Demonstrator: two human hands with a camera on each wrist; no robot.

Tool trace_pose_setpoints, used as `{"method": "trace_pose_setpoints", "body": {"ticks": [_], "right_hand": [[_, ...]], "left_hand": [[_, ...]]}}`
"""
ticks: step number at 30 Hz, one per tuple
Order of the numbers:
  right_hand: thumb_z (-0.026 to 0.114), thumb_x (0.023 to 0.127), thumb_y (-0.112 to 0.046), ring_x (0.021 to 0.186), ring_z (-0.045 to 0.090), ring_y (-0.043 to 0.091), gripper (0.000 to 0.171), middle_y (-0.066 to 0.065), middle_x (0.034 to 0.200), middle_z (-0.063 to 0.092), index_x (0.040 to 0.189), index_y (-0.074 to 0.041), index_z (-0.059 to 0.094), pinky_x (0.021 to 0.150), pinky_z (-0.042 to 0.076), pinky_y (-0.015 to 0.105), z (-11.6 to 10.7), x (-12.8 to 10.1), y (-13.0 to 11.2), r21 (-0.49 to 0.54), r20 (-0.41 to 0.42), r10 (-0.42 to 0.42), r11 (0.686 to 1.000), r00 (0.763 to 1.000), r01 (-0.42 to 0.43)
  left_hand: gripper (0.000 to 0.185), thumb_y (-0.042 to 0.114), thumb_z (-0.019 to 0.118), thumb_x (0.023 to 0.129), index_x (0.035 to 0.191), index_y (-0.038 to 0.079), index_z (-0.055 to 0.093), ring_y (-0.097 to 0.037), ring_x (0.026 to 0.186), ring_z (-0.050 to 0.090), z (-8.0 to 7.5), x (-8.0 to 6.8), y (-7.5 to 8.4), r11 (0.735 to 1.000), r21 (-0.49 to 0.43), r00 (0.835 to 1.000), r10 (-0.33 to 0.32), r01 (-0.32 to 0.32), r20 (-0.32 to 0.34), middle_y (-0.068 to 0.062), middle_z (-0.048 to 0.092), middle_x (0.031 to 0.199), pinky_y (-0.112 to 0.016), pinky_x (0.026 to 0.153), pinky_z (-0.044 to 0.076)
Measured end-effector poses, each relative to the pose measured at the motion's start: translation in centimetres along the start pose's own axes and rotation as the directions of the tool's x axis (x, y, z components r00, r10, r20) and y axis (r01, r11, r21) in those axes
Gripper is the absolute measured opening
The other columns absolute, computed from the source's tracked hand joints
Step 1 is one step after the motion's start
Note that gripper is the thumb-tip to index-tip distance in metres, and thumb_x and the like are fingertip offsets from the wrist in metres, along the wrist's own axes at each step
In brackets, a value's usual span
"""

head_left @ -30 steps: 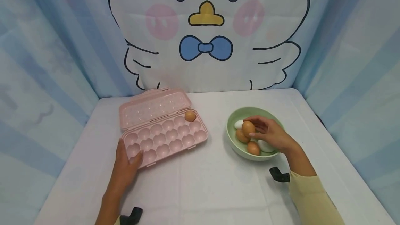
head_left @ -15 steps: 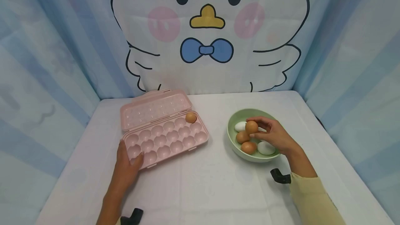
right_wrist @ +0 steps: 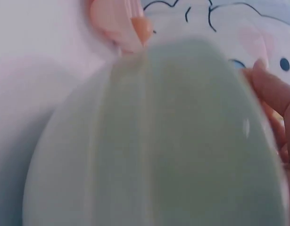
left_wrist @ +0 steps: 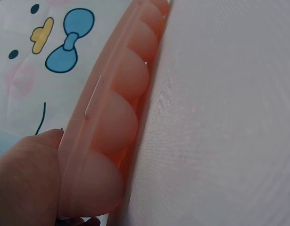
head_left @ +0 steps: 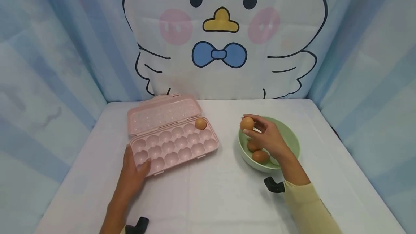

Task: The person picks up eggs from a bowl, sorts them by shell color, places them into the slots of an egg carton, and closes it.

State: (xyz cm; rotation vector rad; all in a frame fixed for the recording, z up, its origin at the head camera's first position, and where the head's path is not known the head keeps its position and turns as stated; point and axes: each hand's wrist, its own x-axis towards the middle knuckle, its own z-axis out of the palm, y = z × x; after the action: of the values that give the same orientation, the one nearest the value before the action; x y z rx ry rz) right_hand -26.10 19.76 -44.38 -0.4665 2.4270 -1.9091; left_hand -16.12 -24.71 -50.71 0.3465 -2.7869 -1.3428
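While my left hand [head_left: 133, 176] steadies the egg tray [head_left: 172, 143] lower left, my right hand's fingers [head_left: 260, 127] pinch a brown egg [head_left: 247, 123] above the bowl [head_left: 290, 138].

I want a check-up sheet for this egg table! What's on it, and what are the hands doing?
Surface: white cloth-covered table, flat.
Job's things: open pink plastic egg tray with one brown egg in a far corner cup; pale green bowl holding more eggs.
Clutter: nothing seen.
Grippers: left hand rests on the tray's near corner; right hand pinches a second brown egg above the bowl's rim.
Cables: nothing seen.
Surroundings: blue curtain with cartoon chick.
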Motion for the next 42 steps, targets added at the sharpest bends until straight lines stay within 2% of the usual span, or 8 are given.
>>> {"method": "trace_pose_setpoints", "body": {"ticks": [3,7,10,14,24,34,38,42], "right_hand": [[0.080,0.093,-0.016,0.132,0.056,0.021,0.052,0.004,0.142,0.061,0.142,-0.014,0.062,0.101,0.050,0.027,1.6,0.9,-0.6,0.015,-0.033,0.028,1.000,0.999,-0.027],[0.080,0.091,-0.006,0.129,0.057,0.022,0.048,0.006,0.138,0.062,0.137,-0.010,0.064,0.102,0.050,0.028,3.8,1.9,-1.1,0.058,-0.059,0.041,0.998,0.997,-0.037],[0.080,0.090,-0.001,0.126,0.059,0.025,0.047,0.010,0.136,0.062,0.134,-0.006,0.065,0.102,0.051,0.031,5.3,2.7,-1.3,0.079,-0.067,0.020,0.997,0.998,-0.015],[0.082,0.089,-0.003,0.124,0.061,0.026,0.048,0.012,0.133,0.063,0.134,-0.004,0.065,0.101,0.051,0.031,7.2,3.7,-1.3,0.071,-0.075,-0.001,0.997,0.997,0.006],[0.079,0.088,0.006,0.122,0.063,0.029,0.057,0.017,0.133,0.064,0.140,0.000,0.059,0.102,0.051,0.035,10.9,6.2,-1.4,0.145,-0.099,-0.032,0.988,0.995,0.047],[0.083,0.084,0.003,0.117,0.066,0.032,0.050,0.019,0.125,0.068,0.132,0.005,0.066,0.098,0.055,0.038,13.5,8.8,-0.3,0.159,-0.106,-0.051,0.985,0.993,0.068],[0.085,0.083,0.002,0.118,0.066,0.032,0.049,0.018,0.123,0.070,0.129,0.006,0.068,0.102,0.052,0.043,14.0,9.6,0.5,0.110,-0.111,-0.059,0.991,0.992,0.071],[0.085,0.084,0.000,0.118,0.065,0.030,0.049,0.016,0.123,0.070,0.130,0.005,0.068,0.104,0.050,0.041,14.5,10.1,0.8,0.067,-0.061,-0.048,0.996,0.997,0.052]], "left_hand": [[0.101,0.042,0.057,0.103,0.163,0.014,-0.019,-0.041,0.156,-0.004,0.1,0.0,0.1,1.000,0.014,1.000,-0.005,0.005,0.004,-0.016,-0.016,0.171,-0.063,0.120,0.011],[0.101,0.042,0.057,0.103,0.163,0.013,-0.019,-0.043,0.155,-0.002,0.3,-0.3,0.0,1.000,0.018,1.000,-0.013,0.012,0.012,-0.017,-0.016,0.171,-0.063,0.120,0.012],[0.101,0.042,0.058,0.102,0.164,0.013,-0.017,-0.043,0.155,0.000,0.4,-0.4,-0.2,1.000,0.013,1.000,-0.006,0.006,0.005,-0.017,-0.014,0.171,-0.064,0.119,0.014],[0.101,0.043,0.058,0.102,0.164,0.013,-0.017,-0.042,0.156,-0.001,0.3,-0.5,-0.4,1.000,0.019,1.000,-0.002,0.002,-0.001,-0.017,-0.013,0.171,-0.064,0.119,0.014],[0.103,0.050,0.054,0.102,0.162,0.011,-0.021,-0.043,0.155,-0.006,-0.1,-0.2,-0.2,0.996,0.057,0.997,-0.066,0.063,0.036,-0.017,-0.020,0.169,-0.062,0.120,0.009],[0.103,0.048,0.055,0.102,0.162,0.009,-0.020,-0.043,0.154,-0.006,-0.2,0.1,-0.2,0.996,0.055,0.998,-0.066,0.064,0.026,-0.018,-0.018,0.169,-0.062,0.120,0.009],[0.103,0.047,0.055,0.102,0.162,0.010,-0.020,-0.043,0.155,-0.005,0.0,0.2,-0.1,0.997,0.042,0.998,-0.064,0.063,0.025,-0.017,-0.019,0.170,-0.062,0.120,0.009],[0.104,0.048,0.055,0.102,0.162,0.010,-0.020,-0.043,0.154,-0.004,0.1,0.3,0.0,0.997,0.049,0.998,-0.062,0.061,0.017,-0.017,-0.019,0.170,-0.062,0.120,0.010]]}}
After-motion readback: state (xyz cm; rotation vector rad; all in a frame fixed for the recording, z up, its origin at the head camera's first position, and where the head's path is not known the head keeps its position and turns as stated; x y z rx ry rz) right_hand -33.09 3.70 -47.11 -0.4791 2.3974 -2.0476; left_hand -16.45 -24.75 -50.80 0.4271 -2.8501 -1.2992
